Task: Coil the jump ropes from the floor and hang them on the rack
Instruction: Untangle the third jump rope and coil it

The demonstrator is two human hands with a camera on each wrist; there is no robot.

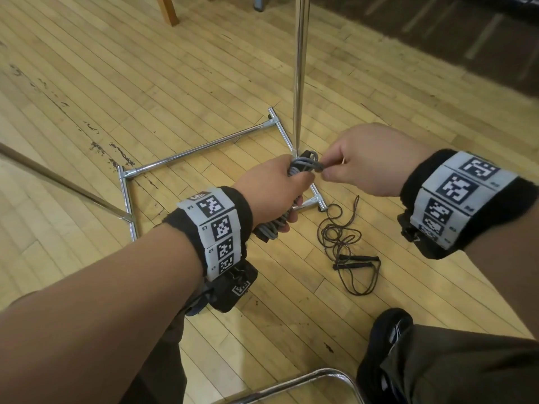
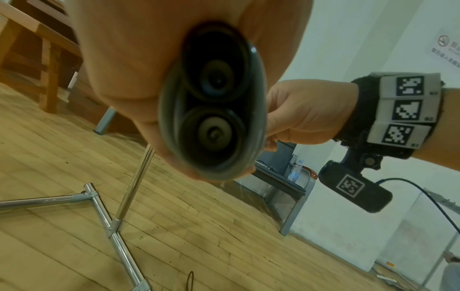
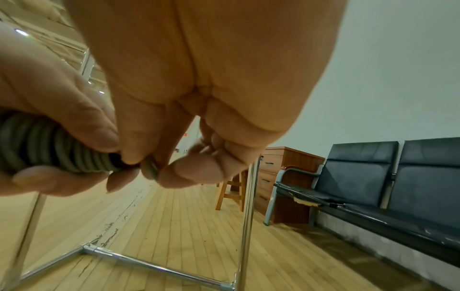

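The two black handle ends (image 2: pixel 214 110) of the grey jump rope (image 1: pixel 302 167) are seen closest, side by side and ringed by grey cord, enclosed in the left hand (image 1: pixel 271 193). The rope is wound round its paired handles into a tight bundle, and the left grip is closed around that bundle, with turns of cord showing above and below the fist. The loose tail of the cord (image 3: pixel 150 169) is pinched between thumb and forefinger of the right hand (image 1: pixel 373 158), just beside the top of the bundle; the final tuck is judged to be in hand.

This rope is thus nearly coiled but not yet hung. A second, dark jump rope (image 1: pixel 347 246) lies uncoiled on the wooden floor (image 1: pixel 87 83), near the chrome rack base (image 1: pixel 204 147), below the hands. No rope is seen on the rack upright (image 1: pixel 300 68), so one hanging and a whole second coil appear to remain.
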